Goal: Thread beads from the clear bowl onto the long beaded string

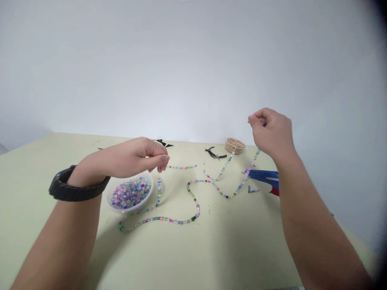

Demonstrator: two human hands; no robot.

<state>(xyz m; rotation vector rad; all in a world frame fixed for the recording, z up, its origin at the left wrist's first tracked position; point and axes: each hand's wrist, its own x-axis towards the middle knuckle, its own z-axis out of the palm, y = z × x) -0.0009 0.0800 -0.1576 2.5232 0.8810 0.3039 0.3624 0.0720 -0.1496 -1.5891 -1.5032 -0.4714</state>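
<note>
A long string of small pastel beads (178,221) winds across the table. My left hand (142,157), raised over the bead bowl, pinches the thin bare thread at one end, and beads hang below it. My right hand (270,131) is lifted higher on the right, fingers closed on the bead string, which slopes down from it to the table. A few beads show between its thumb and fingers. Under my left hand stands a white bowl (149,197) of mixed pink, purple and green beads.
Black pliers (216,154) lie near a small clear tub of tan beads (235,146) at the back. A blue glue gun (263,175) is partly behind my right forearm. Another short bead strand (183,167) and dark tools (163,143) lie behind my left hand. A white wall (181,72) bounds the table.
</note>
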